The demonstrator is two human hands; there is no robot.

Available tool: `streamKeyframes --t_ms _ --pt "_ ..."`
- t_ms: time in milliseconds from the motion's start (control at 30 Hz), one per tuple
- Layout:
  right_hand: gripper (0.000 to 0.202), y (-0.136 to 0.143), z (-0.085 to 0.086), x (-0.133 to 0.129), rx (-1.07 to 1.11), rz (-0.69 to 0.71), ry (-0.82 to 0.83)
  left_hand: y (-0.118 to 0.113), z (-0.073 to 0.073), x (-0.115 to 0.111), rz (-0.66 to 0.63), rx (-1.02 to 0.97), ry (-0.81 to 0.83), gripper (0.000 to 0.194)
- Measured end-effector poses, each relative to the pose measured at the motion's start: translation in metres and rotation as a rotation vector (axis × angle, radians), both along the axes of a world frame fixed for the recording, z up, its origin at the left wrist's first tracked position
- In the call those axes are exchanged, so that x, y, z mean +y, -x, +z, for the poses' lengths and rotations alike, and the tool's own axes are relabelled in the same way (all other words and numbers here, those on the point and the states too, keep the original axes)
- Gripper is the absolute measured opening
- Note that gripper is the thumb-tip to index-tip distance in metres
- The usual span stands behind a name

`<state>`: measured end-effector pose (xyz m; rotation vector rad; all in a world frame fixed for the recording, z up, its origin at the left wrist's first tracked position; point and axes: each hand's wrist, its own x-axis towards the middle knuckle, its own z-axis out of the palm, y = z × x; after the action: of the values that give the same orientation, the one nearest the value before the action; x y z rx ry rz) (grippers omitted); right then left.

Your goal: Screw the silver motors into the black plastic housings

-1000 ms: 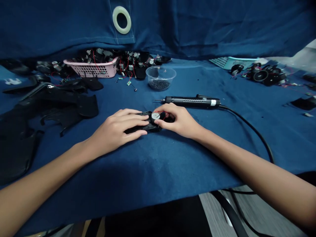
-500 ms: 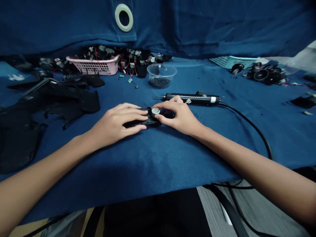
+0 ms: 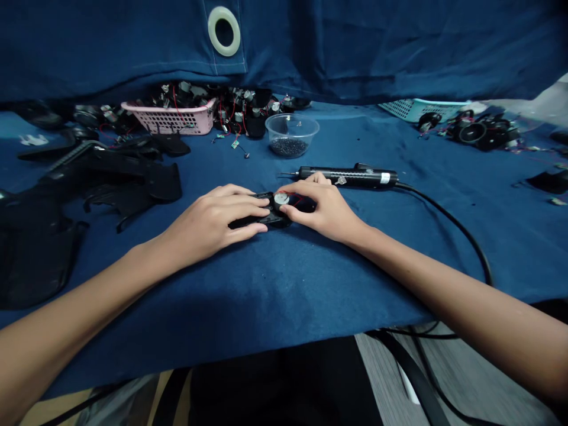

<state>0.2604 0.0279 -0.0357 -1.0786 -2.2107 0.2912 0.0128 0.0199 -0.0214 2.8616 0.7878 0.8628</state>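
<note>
In the head view, my left hand lies over a black plastic housing on the blue cloth. Its fingers rest across the top and the thumb presses along the near side, holding it down. My right hand pinches a small round silver motor between thumb and index finger, at the right end of the housing. Red wires run from the motor under the right palm. The hands hide much of the housing. Just beyond the right knuckles lies a black electric screwdriver, its bit pointing left.
A clear tub of small dark screws stands behind the hands. Farther back are a pink basket of wired motor parts and a teal basket. Black plastic shells pile up at left. The screwdriver's cable curves down at right.
Hardly anything differs. Both hands keep their hold on the housing and motor, and the whole view has shifted slightly.
</note>
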Motion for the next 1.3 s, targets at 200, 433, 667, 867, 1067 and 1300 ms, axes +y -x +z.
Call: streamKeyframes --t_ms 200,433,667,867,1067,1300 --pt "0.030 0.000 0.000 0.000 -0.006 -0.010 0.001 0.000 0.001 0.002 -0.003 0.026 0.007 0.029" --pt "0.031 0.000 0.000 0.001 -0.011 -0.004 -0.009 0.001 0.002 0.005 -0.020 0.055 -0.023 0.031" --pt "0.031 0.000 -0.001 0.002 -0.016 -0.001 -0.014 0.002 0.000 0.006 -0.019 0.061 -0.048 0.031" --pt "0.031 0.001 -0.001 0.003 -0.011 0.009 -0.025 0.002 0.001 0.004 -0.011 0.108 -0.081 0.033" --pt "0.031 0.000 0.000 0.003 -0.028 0.003 -0.031 0.001 0.003 0.004 -0.025 0.142 -0.121 0.033" --pt "0.030 0.000 0.000 0.002 -0.023 -0.016 -0.028 0.001 -0.010 0.004 -0.002 -0.083 -0.016 0.026"
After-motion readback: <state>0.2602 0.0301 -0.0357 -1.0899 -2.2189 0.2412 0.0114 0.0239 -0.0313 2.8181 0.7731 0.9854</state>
